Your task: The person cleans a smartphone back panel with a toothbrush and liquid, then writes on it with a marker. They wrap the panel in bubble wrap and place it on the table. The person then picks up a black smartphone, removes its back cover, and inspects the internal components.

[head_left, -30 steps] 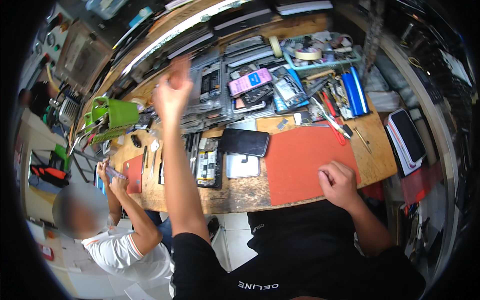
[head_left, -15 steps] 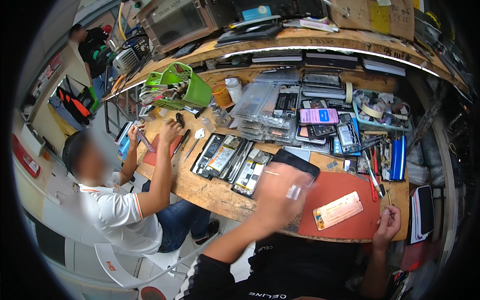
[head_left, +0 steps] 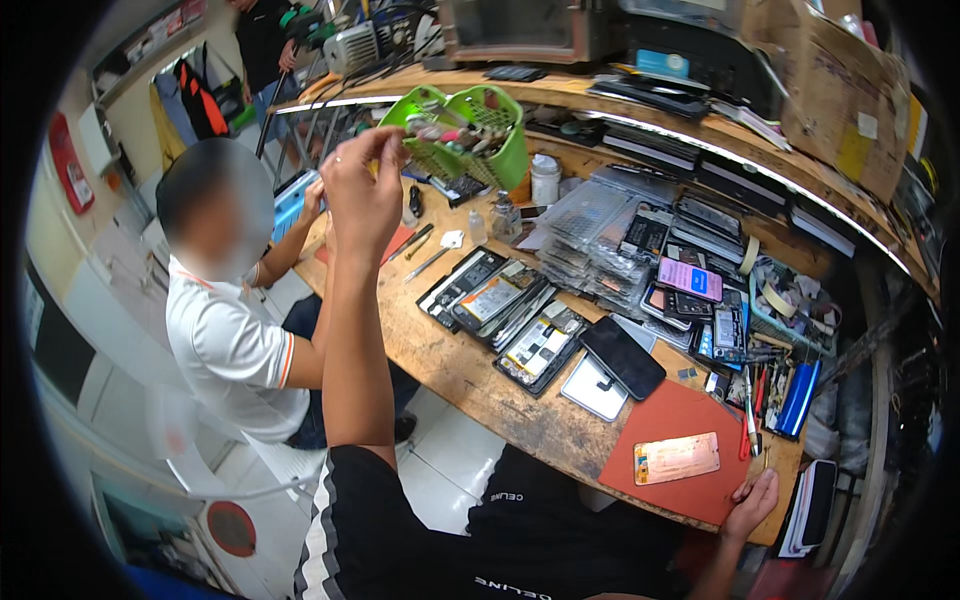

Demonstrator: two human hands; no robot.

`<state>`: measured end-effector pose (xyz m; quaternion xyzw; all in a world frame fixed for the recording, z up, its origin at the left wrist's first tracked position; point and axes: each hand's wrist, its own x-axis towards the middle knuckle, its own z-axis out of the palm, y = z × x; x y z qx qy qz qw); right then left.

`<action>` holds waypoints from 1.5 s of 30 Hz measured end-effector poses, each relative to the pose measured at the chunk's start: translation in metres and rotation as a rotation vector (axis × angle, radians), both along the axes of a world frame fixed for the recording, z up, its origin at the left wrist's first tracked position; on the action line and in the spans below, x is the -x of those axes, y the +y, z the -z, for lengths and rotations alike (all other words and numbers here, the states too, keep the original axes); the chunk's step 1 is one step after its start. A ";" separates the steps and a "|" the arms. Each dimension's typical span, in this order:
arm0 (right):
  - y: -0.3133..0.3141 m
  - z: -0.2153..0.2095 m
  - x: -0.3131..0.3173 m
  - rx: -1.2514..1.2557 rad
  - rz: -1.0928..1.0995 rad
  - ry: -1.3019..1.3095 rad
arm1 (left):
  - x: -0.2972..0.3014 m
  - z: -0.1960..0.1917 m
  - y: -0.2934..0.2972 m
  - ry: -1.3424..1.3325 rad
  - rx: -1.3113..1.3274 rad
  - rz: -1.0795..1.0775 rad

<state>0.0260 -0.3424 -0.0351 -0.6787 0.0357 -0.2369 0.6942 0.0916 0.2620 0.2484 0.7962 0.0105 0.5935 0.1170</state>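
My left hand [head_left: 362,195] is raised at the left side of a green plastic basket [head_left: 512,150] full of small tools and parts. Its fingers are bent and drawn together; whether anything is between them, or whether they touch the basket, I cannot make out. Low at the right, my right hand [head_left: 752,503] grips a thin brass-coloured stick-like tool [head_left: 768,457] by the bench edge. To its left, a copper-backed phone screen panel [head_left: 690,460] lies on a red mat [head_left: 625,468]. A dark phone screen [head_left: 622,357] rests partly over a white-backed panel [head_left: 594,388].
Opened phones [head_left: 540,348] with bare batteries lie mid-bench. Behind them are stacked clear plastic trays [head_left: 590,230] and piled phones [head_left: 690,279]. A brush [head_left: 750,405] and red-handled pliers [head_left: 743,437] lie at the right. A co-worker in a white shirt [head_left: 235,330] sits at the left.
My left hand has swung from over the dark phone screen up and left to the green basket. The view has turned leftward. My right hand keeps the brass-coloured tool beside the mat.
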 end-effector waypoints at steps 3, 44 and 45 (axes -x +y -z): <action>-0.003 -0.003 -0.004 0.112 0.011 0.005 | 0.013 0.006 0.002 -0.269 0.349 0.232; -0.003 -0.043 -0.054 0.968 0.356 -0.165 | 0.074 0.247 -0.312 0.852 -0.047 0.839; -0.002 -0.043 -0.056 0.872 0.380 -0.060 | 0.076 0.249 -0.311 0.846 -0.031 0.828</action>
